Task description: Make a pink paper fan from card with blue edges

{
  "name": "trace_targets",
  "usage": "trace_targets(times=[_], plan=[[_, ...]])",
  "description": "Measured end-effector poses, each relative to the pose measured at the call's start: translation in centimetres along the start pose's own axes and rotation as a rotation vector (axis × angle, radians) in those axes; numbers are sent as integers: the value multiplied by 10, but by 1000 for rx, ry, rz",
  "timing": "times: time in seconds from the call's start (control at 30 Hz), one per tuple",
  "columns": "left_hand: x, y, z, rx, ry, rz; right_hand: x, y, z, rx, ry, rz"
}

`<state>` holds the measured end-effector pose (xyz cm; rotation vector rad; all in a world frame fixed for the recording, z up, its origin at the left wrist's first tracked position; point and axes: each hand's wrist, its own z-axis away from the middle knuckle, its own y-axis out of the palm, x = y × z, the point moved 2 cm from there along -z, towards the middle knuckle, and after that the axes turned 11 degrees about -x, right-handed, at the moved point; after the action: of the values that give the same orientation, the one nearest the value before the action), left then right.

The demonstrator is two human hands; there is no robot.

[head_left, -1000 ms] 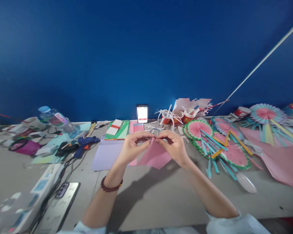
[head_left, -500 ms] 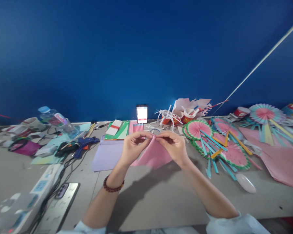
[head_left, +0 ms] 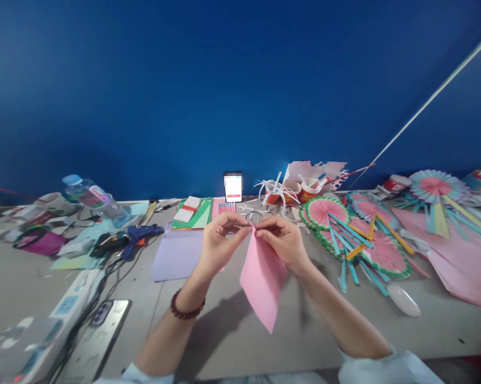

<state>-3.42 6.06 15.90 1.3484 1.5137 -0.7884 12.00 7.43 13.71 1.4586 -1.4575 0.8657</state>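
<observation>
A sheet of pink paper hangs down from my fingertips over the grey table, its lower end narrowing to a point. My left hand pinches its top edge from the left, thumb against the fingers. Close beside it, my right hand grips the same top edge and partly covers the paper's right side. What the fingertips do at the pinched spot is too small to make out. Behind my left hand lies a lavender sheet.
Paper fans and a white computer mouse lie on the right, near pink sheets. On the left are a blue glue gun, a bottle, a power strip and a phone. A lit phone stands against the wall.
The pink paper has swung from spread out behind my hands to hanging down towards me, its tip now lower. Both hands have stayed nearly in place, still pinching the top edge.
</observation>
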Motion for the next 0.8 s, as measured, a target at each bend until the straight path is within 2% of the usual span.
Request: trace_targets(times=[0.3,0.6,0.8], plan=[[-7,-2,3,49,-19,-49,0,-1,1,4,82,-4],[-2,-5,0,112,-255,41,10,1,5,44,77,54],[-5,-6,-1,143,-262,84,9,2,7,80,83,33]])
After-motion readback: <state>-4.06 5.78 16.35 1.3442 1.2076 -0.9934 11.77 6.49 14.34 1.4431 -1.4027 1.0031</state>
